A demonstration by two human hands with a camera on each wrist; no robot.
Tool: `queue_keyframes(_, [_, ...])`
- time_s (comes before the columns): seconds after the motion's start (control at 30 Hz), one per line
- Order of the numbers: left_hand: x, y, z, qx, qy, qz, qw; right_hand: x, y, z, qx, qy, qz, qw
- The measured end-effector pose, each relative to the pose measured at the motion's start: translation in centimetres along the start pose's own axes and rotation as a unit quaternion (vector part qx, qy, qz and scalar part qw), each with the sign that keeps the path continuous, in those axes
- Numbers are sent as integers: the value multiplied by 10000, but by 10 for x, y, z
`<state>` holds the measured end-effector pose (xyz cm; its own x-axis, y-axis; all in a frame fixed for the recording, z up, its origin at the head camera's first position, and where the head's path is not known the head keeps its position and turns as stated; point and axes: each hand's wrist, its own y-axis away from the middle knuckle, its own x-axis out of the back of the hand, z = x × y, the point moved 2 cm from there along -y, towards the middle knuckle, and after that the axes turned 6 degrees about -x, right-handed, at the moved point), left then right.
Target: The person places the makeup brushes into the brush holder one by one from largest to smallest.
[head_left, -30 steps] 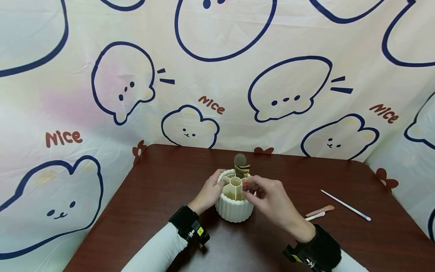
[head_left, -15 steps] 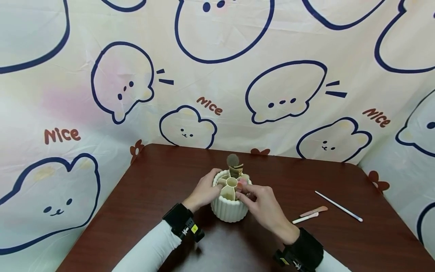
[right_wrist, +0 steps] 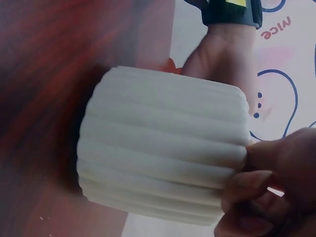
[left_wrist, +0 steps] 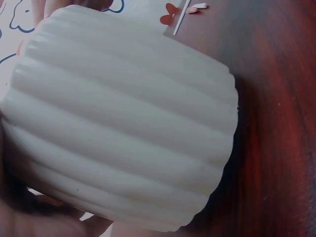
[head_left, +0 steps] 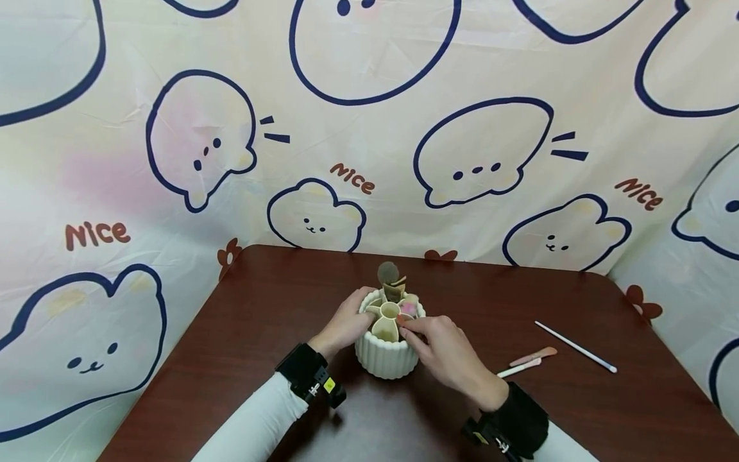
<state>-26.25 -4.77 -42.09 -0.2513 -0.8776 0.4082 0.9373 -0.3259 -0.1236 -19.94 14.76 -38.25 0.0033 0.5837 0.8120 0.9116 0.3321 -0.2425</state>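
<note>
we do best to steady the ribbed holder (head_left: 385,360) on the surface (head_left: 277,289), our left hand (head_left: 345,322) gripping it, and work gently beside the pink piece (head_left: 408,308) inside the holder, though whether our right hand (head_left: 447,350) pinches anything we cannot tell.

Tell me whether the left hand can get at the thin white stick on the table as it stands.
Probably not: the left hand grips the ribbed holder, and both that holder and the right hand lie between it and the thin white stick.
</note>
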Motion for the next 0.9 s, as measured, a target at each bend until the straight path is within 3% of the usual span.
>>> queue_keyframes(0.13, [-2,0,0,-37,282,-28,9996,4,-3,-3,73,313,-203,9993])
queue_keyframes(0.57, [-1,-1,-3,-89,416,-123,9990,8,-9,-11,319,980,-785,9916])
queue_keyframes(0.9, [0,1,-3,-190,513,-189,9983,16,-4,-11,613,879,-930,9899])
